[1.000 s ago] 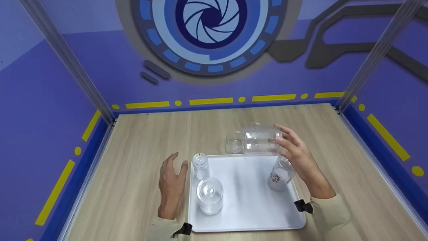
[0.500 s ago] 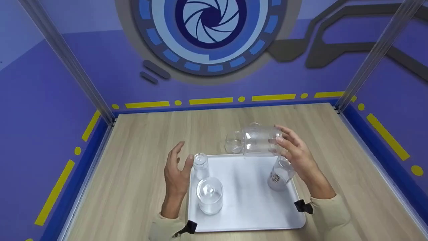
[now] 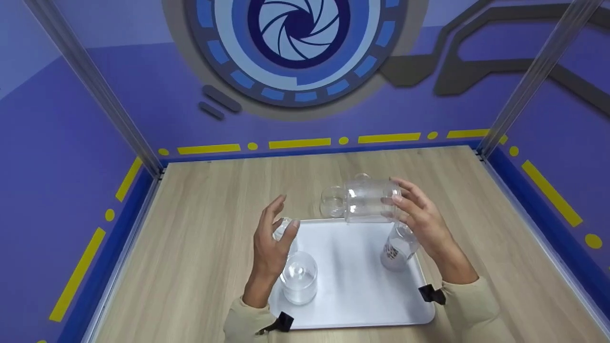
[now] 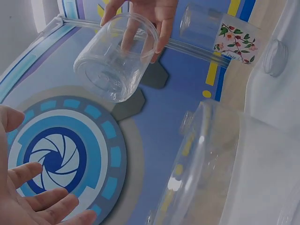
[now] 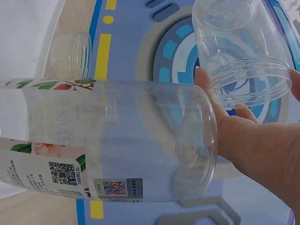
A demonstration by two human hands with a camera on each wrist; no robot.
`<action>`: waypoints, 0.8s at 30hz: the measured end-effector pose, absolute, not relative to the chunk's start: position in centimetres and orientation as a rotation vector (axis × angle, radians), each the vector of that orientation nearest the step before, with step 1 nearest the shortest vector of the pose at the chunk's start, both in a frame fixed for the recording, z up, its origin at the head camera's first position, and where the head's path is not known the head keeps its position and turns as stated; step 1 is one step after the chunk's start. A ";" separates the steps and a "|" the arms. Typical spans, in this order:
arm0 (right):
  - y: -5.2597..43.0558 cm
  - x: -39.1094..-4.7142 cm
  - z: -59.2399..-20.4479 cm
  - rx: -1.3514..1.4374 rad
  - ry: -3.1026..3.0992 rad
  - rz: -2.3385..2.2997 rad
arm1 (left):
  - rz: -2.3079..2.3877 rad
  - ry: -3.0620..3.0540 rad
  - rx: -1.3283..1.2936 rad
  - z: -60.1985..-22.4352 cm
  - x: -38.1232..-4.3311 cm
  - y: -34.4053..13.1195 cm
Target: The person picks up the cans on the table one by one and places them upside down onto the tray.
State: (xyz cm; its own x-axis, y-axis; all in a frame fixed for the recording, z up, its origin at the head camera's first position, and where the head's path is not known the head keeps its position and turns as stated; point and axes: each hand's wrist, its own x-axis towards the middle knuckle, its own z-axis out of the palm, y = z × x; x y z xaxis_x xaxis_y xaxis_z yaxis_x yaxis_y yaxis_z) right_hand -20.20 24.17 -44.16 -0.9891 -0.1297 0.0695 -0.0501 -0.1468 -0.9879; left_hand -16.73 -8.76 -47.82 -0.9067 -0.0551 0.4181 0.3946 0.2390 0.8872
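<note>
My right hand [image 3: 426, 226] grips a clear plastic jar [image 3: 369, 200] by its threaded mouth end and holds it on its side above the tray's far edge. In the right wrist view its fingers curl round the threaded rim [image 5: 253, 82]. Fingers spread and curved, my left hand [image 3: 269, 250] hovers over the tray's left side with nothing in it. It partly hides a small clear bottle [image 3: 282, 230]. A wider clear jar [image 3: 300, 283] stands just right of the left wrist. Below the right hand stands a clear bottle [image 3: 398, 250] with a flower-patterned label [image 4: 236, 42].
The white tray [image 3: 352, 295] lies on a wood-grain table [image 3: 200, 205]. Beyond its far edge are a small clear container [image 3: 332, 202] and another [image 3: 363, 176], partly behind the held jar. Blue-purple panels [image 3: 119, 95] enclose the table on three sides.
My left hand has moved right and slightly away from me, from beside the tray to over its left side, now covering part of the small bottle. The right hand and its jar have stayed put.
</note>
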 end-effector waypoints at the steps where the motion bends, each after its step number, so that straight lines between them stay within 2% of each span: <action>1: 24.1 -20.2 -44.1 -0.214 2.015 -2.332 | -1.720 -2.154 -0.321 -47.7 -16.8 -8.6; 24: 23.7 -20.0 -44.0 -0.246 2.016 -2.325 | -1.953 -2.153 -0.436 -46.2 -17.5 -5.5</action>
State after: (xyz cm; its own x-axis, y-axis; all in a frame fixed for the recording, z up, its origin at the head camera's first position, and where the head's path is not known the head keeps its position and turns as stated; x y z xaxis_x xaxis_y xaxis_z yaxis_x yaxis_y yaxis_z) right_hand -20.01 23.68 -44.04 -0.9859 -0.1448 0.0843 -0.0629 -0.1460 -0.9873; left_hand -17.51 -5.47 -46.16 -0.9359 0.0817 0.3426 0.3489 0.0827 0.9335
